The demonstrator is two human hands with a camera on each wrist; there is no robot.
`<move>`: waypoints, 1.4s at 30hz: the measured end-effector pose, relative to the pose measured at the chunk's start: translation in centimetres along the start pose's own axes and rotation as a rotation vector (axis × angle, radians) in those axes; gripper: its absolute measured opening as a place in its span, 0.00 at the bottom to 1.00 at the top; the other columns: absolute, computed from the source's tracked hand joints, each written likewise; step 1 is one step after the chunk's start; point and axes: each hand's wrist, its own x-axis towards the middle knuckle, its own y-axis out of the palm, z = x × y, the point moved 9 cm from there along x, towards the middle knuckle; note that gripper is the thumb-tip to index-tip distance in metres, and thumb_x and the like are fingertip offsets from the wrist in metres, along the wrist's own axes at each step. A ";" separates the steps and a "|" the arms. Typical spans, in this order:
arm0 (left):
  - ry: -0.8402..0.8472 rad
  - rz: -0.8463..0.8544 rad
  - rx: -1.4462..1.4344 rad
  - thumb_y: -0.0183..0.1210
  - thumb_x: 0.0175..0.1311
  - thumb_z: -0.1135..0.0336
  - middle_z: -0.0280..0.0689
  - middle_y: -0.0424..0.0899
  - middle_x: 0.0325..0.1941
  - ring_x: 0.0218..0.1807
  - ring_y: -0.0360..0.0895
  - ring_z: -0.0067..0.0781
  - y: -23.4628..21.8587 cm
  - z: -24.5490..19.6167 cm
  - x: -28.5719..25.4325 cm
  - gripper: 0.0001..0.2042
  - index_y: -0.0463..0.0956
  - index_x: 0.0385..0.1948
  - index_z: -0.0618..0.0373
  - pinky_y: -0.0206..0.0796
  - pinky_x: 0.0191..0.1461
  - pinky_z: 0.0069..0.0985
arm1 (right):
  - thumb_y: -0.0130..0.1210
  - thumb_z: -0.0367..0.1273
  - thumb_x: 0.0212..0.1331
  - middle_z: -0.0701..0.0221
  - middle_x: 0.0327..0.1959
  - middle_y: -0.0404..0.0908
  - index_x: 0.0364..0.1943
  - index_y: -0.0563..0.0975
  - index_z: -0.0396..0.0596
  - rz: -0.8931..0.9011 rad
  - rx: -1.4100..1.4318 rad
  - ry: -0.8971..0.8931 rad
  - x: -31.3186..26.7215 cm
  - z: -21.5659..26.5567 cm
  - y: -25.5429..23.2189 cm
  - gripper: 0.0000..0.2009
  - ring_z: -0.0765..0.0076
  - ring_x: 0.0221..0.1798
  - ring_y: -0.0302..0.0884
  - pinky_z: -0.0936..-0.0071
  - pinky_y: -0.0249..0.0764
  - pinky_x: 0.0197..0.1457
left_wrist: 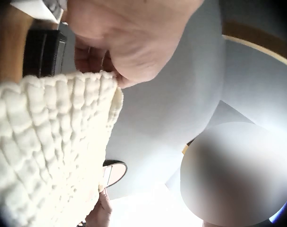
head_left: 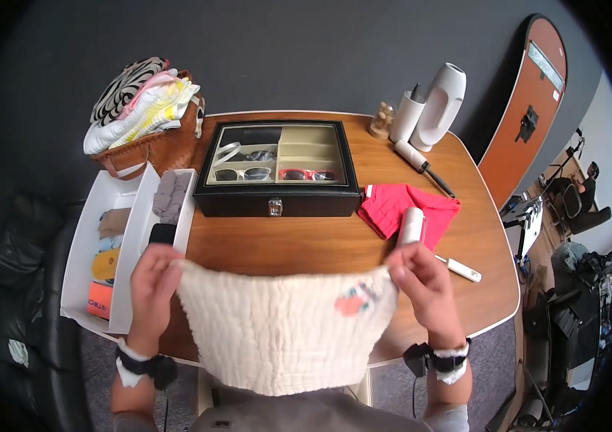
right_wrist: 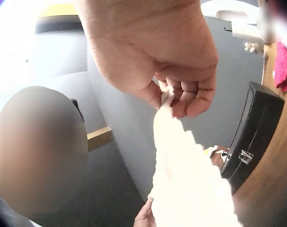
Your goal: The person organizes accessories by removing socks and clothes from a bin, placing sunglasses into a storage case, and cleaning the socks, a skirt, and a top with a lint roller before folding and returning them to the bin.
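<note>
A cream crinkled cloth [head_left: 277, 324] with a pink and teal motif near one corner hangs spread between both hands, in front of the torso at the table's near edge. My left hand [head_left: 155, 284] pinches its upper left corner. The upper right corner is pinched between thumb and fingers of my right hand [head_left: 425, 284]. In the left wrist view, the puckered weave of the cloth [left_wrist: 49, 142] drops from the left fingertips [left_wrist: 112, 75]. From the right wrist, the cloth [right_wrist: 186, 175] appears nearly edge-on below the right hand [right_wrist: 157, 56].
Behind the cloth stands a black glasses case [head_left: 277, 198]. White bins [head_left: 83, 266] with folded clothes sit at left, before a brown basket [head_left: 169, 147] of textiles. At right lie a red cloth [head_left: 392, 205], a white lint roller [head_left: 412, 225] and another roller [head_left: 414, 155].
</note>
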 end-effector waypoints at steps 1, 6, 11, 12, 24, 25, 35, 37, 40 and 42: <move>-0.010 -0.003 0.054 0.55 0.76 0.69 0.37 0.80 0.46 0.47 0.77 0.23 0.3 1.3 1.2 0.12 0.70 0.55 0.61 0.69 0.53 0.20 | 0.58 0.28 0.72 0.75 0.37 0.78 0.49 0.75 0.41 -0.069 -0.090 -0.009 1.3 -0.7 -0.4 0.08 0.82 0.39 0.73 0.81 0.69 0.46; 0.139 0.058 0.687 0.58 0.72 0.69 0.48 0.77 0.65 0.67 0.74 0.47 3.6 2.9 0.8 0.20 0.70 0.64 0.59 0.65 0.71 0.37 | 0.62 0.22 0.58 0.52 0.46 0.75 0.49 0.75 0.39 -0.213 -0.918 -0.411 2.2 -1.7 1.9 0.15 0.42 0.48 0.74 0.55 0.73 0.50; 0.113 0.504 0.935 0.60 0.70 0.56 0.54 0.59 0.79 0.81 0.51 0.61 7.9 8.1 -3.3 0.33 0.63 0.74 0.58 0.40 0.82 0.55 | 0.67 0.37 0.58 0.53 0.65 0.71 0.61 0.74 0.43 0.208 -1.213 -0.254 -0.4 -9.2 5.8 0.28 0.44 0.67 0.69 0.49 0.65 0.69; 0.091 0.531 0.986 0.60 0.71 0.53 0.54 0.57 0.81 0.82 0.49 0.61 8.1 9.1 -3.8 0.34 0.62 0.74 0.57 0.38 0.83 0.56 | 0.67 0.39 0.58 0.54 0.68 0.70 0.63 0.73 0.43 0.197 -1.240 -0.268 -0.5 -9.3 5.8 0.29 0.45 0.69 0.68 0.49 0.64 0.71; -0.161 0.447 0.984 0.60 0.70 0.53 0.54 0.50 0.83 0.83 0.44 0.63 4.5 7.7 -6.6 0.37 0.56 0.77 0.59 0.37 0.83 0.55 | 0.61 0.24 0.63 0.53 0.63 0.76 0.62 0.74 0.42 -0.494 -0.922 -0.123 -2.1 -5.4 -12.4 0.22 0.46 0.66 0.74 0.57 0.69 0.71; -0.187 0.427 0.951 0.60 0.69 0.54 0.54 0.50 0.83 0.83 0.44 0.62 4.1 7.8 -7.1 0.37 0.57 0.76 0.59 0.38 0.83 0.55 | 0.60 0.24 0.63 0.53 0.65 0.75 0.63 0.74 0.43 -0.618 -0.958 -0.092 -3.4 -6.4 -16.2 0.22 0.45 0.67 0.73 0.56 0.68 0.71; -0.060 0.249 0.980 0.56 0.71 0.55 0.51 0.59 0.80 0.81 0.51 0.58 3.4 8.7 -8.4 0.33 0.60 0.74 0.61 0.39 0.83 0.55 | 0.59 0.19 0.60 0.62 0.47 0.78 0.50 0.78 0.45 -0.676 -1.053 0.024 -8.4 -9.5 -28.4 0.15 0.59 0.45 0.81 0.72 0.78 0.43; -0.047 0.244 0.983 0.56 0.72 0.55 0.51 0.60 0.80 0.81 0.52 0.58 3.3 8.6 -8.4 0.32 0.61 0.74 0.61 0.40 0.83 0.54 | 0.58 0.23 0.66 0.74 0.38 0.77 0.53 0.77 0.46 -0.636 -0.340 -0.014 -8.9 -10.4 -30.0 0.13 0.74 0.37 0.78 0.79 0.72 0.36; -0.060 0.231 0.954 0.58 0.70 0.56 0.53 0.60 0.79 0.81 0.52 0.58 3.4 8.5 -8.4 0.32 0.63 0.73 0.62 0.39 0.83 0.54 | 0.57 0.34 0.73 0.75 0.35 0.76 0.55 0.75 0.46 -0.758 0.165 -0.167 -7.2 -7.6 -24.7 0.12 0.80 0.31 0.74 0.81 0.68 0.32; -0.048 0.228 0.966 0.58 0.70 0.56 0.53 0.61 0.79 0.81 0.53 0.58 3.3 8.8 -8.5 0.32 0.64 0.72 0.62 0.40 0.83 0.54 | 0.52 0.47 0.77 0.73 0.29 0.76 0.54 0.76 0.45 -0.659 0.142 -0.145 -5.9 -7.7 -22.8 0.19 0.81 0.26 0.71 0.80 0.66 0.29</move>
